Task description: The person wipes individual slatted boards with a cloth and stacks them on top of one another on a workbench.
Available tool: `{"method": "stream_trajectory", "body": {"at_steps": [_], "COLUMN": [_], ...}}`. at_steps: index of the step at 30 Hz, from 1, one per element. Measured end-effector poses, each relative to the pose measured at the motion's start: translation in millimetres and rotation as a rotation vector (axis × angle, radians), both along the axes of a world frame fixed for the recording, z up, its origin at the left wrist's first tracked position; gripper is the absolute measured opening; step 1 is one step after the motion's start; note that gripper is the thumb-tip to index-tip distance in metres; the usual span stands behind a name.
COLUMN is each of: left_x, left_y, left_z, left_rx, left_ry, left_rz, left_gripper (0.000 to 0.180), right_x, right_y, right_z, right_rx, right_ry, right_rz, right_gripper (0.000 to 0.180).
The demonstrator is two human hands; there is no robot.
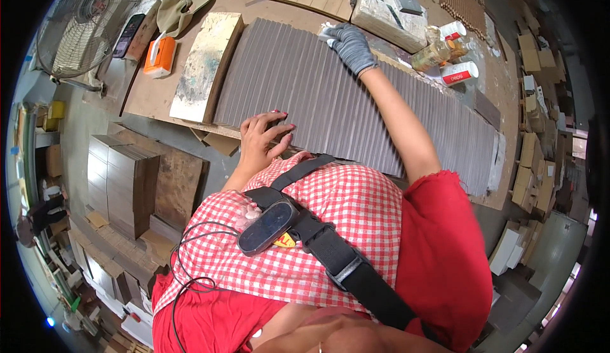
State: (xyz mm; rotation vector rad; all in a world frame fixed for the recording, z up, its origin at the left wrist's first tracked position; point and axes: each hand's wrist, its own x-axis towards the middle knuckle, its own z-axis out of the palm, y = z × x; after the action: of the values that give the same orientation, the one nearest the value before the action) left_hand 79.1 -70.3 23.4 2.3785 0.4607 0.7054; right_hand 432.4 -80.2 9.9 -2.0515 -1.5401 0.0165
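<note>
Grey-brown strips (305, 92) are lying side by side from centre to right of frame. Wiping well probably means keeping pressure light and even along each strip, without shifting the row. Gloved right hand (351, 49) is closing its fingers on a white wad (326, 33) at their far edge, upper centre. Bare left hand (259, 140) is spreading over their near edge, contact unclear. Pale block (208, 67) is flanking them, upper left.
</note>
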Motion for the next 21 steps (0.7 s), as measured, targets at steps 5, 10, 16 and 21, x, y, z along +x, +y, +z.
{"method": "stream_trajectory", "body": {"at_steps": [5,10,16,21], "left_x": [1.3,-1.6,2.2,-0.3], "left_y": [0.7,0.2,-1.6,-2.7], "left_z": [-3.9,-9.0,-7.8,-13.0], "left_rx": [0.01,0.037,0.041,0.04], "left_ry": [-0.025,-0.03,-0.017,-0.05], "left_rz": [0.034,0.07,0.072,0.089], "left_gripper": [0.019,0.017,0.015,0.012], "right_x": [-1.3,-47.4,-8.5,-22.9], "right_y": [-6.6,-37.7,-8.1,-7.6], "right_z": [-0.9,8.2,12.8,9.4], "right_rx": [-0.09,0.017,-0.034,-0.122], "right_ry": [0.198,0.095,-0.02,-0.064], "right_rz": [-0.067,0.045,-0.016,0.024], "right_gripper": [0.028,0.027,0.019,0.016]}}
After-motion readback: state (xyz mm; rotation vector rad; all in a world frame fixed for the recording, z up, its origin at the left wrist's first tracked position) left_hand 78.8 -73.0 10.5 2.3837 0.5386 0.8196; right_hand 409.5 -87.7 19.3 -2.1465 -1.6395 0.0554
